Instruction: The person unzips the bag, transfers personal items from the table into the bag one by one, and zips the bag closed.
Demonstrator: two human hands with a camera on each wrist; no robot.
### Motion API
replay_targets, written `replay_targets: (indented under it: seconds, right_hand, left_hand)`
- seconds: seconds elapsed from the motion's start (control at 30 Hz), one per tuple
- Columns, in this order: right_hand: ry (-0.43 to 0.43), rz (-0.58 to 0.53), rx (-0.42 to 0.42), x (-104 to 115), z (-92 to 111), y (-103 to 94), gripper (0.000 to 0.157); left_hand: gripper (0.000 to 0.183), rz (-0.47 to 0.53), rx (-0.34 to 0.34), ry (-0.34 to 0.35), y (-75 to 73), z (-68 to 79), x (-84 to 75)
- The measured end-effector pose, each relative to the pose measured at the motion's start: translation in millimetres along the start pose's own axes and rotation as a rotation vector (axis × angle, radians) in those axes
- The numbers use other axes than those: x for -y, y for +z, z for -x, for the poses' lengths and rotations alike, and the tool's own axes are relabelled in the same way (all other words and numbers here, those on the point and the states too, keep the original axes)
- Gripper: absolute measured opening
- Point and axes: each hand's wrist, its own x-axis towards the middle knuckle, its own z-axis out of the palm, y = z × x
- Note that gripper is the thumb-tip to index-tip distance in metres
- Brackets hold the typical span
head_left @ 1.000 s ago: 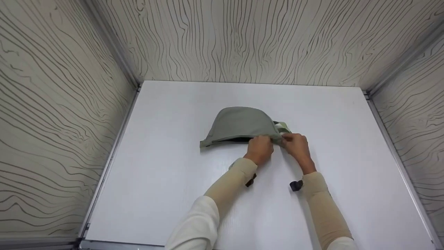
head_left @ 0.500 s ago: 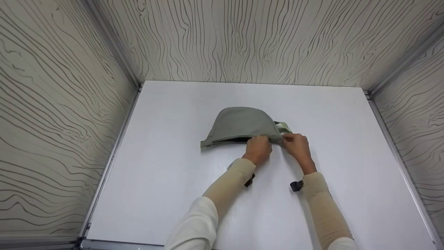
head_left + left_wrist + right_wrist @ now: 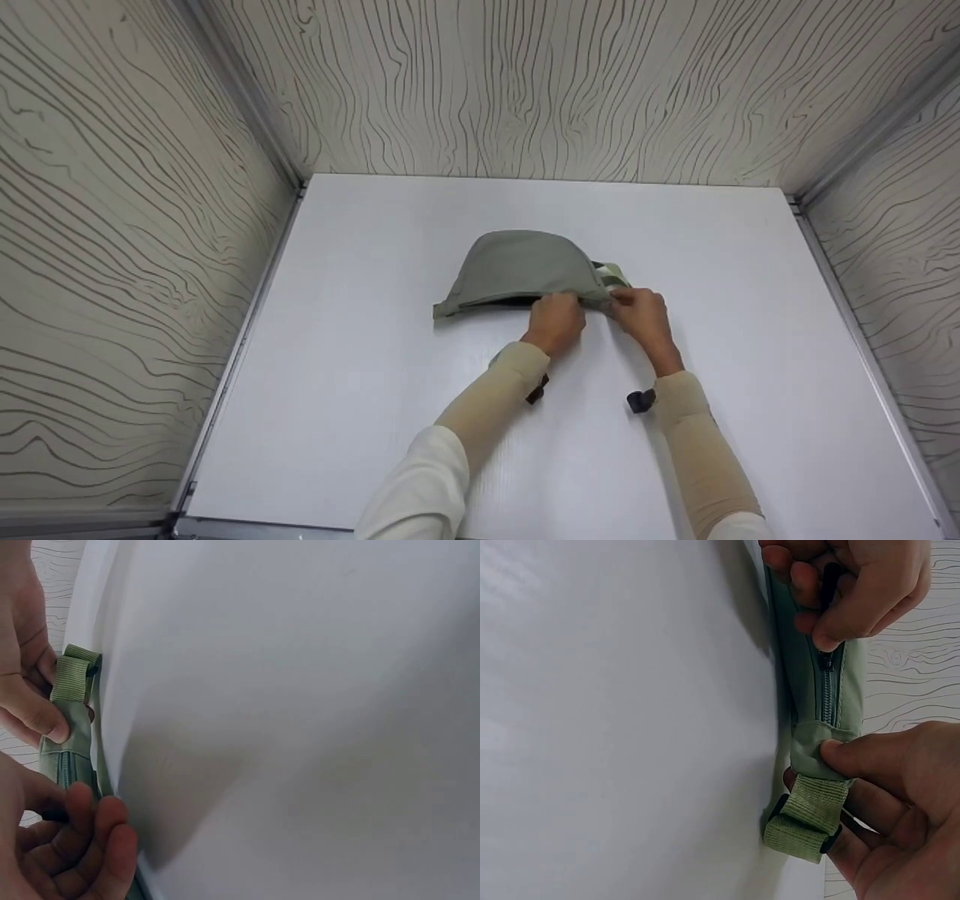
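A grey-green half-moon waist bag (image 3: 521, 262) lies on the white table, its zipped edge towards me. My left hand (image 3: 556, 322) pinches the black zipper pull (image 3: 829, 581) between thumb and fingers. In the right wrist view the zipper (image 3: 827, 701) is closed between the slider and the bag's right end. Left of my left hand, a dark gap (image 3: 506, 302) shows along that edge in the head view. My right hand (image 3: 643, 319) pinches the bag's right end, thumb on top, beside a green webbing loop (image 3: 806, 817).
A patterned green strap (image 3: 611, 274) sticks out behind the bag's right side. White table surface (image 3: 337, 420) extends around the bag. Wood-grain panels (image 3: 480, 90) stand at the back and both sides, with grey metal rails (image 3: 240, 97) at the corners.
My left hand has slid slightly left along the bag's zipped edge. The right hand and the bag have stayed almost in place.
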Motion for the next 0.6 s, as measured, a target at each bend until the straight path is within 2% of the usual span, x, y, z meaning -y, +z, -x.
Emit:
replay_targets:
  seconds: [0.2,0.37,0.6]
  right_hand:
    - [0.008,0.001,0.011,-0.1,-0.4,-0.2,0.032]
    - [0.017,0.003,0.015,0.8,-0.3,-0.4,0.032]
    - [-0.001,0.014,0.004,-0.1,-0.4,0.2,0.031]
  left_hand:
    - [0.020,0.055,0.004,-0.021,-1.4,1.2,3.8]
    - [0.020,0.052,0.013,-0.013,-1.4,1.4,4.8]
    - [0.019,0.048,-0.009,0.001,-1.2,1.9,6.9]
